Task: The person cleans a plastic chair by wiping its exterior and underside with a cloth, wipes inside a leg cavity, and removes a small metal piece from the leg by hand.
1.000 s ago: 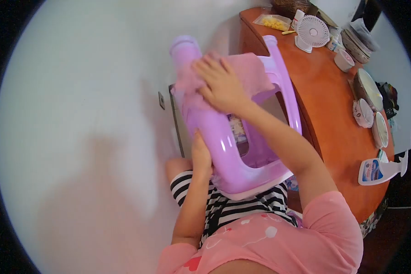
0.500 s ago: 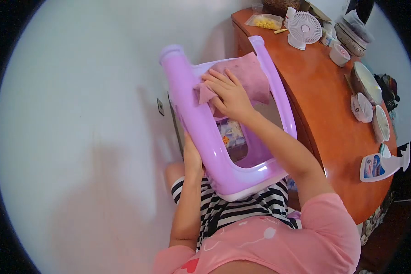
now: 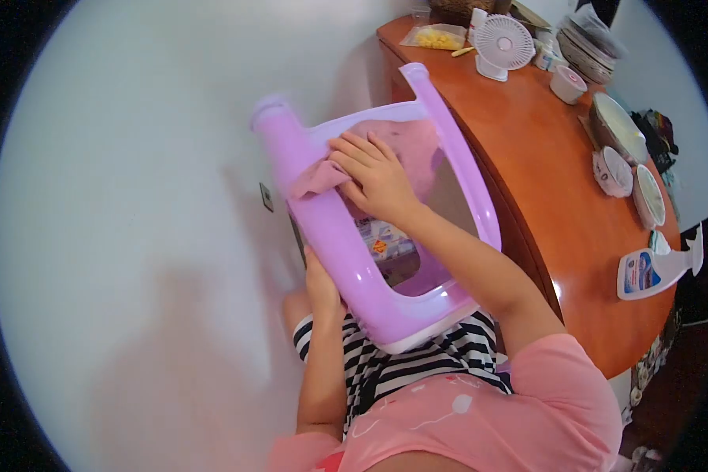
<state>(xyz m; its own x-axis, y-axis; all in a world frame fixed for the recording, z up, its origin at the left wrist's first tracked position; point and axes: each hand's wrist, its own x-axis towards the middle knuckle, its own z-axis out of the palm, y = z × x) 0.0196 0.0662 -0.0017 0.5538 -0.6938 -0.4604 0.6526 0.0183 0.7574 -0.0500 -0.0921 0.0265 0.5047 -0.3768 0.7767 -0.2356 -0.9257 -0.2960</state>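
Cloth [image 3: 417, 145] lies under my flattened right hand [image 3: 379, 181], across the purple plastic stool's [image 3: 322, 228] far part; my left hand [image 3: 321, 282] grasps its nearer left side, long axis running far-left.

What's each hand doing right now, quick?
Left hand: holding the side of the purple plastic frame.
Right hand: pressed on the pink cloth, fingers extended; whether it grips the cloth can't be told.
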